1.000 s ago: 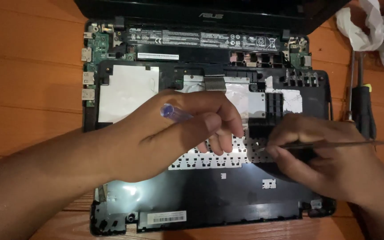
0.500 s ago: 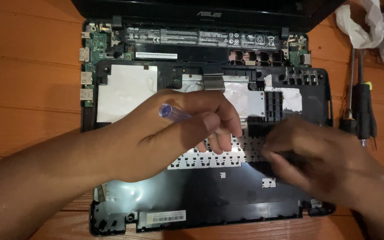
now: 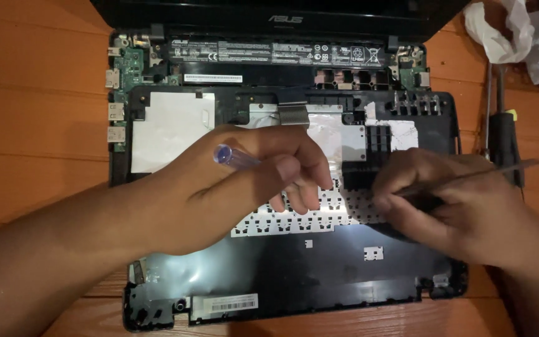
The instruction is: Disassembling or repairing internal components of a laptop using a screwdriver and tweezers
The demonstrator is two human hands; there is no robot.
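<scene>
I am looking down at my two hands, which are working on an opened laptop (image 3: 294, 274) lying on an orange wooden table (image 3: 32, 125).

Nearest to me, the shiny black cover of the laptop is catching the light. Just above it, a silver metal plate full of little holes (image 3: 294, 218) is sitting in the middle, and both my hands are meeting there.

My left hand (image 3: 238, 187) is resting on the plate. Its fingers are curling tight around a clear pen-like tool with a blue end (image 3: 229, 155), which is poking out past my thumb. My right hand (image 3: 450, 200) is pinching a thin dark metal stick (image 3: 469, 178) with narrow, closed fingers. The tip is touching the right end of the plate, and the long end is pointing out to the right.

A moment ago my right hand was blurry and sitting a bit lower, and the stick was hard to see. Now the hand is steadier and the stick is showing again, lying at a low slant. My left hand is staying in the same spot. I think I am still working at the same edge, and the plate is not looking lifted yet.

Farther off, a green board (image 3: 129, 68) is sitting at the left. A black-handled screwdriver (image 3: 505, 137) is lying at the right, with crumpled white plastic (image 3: 500, 31) past it.
</scene>
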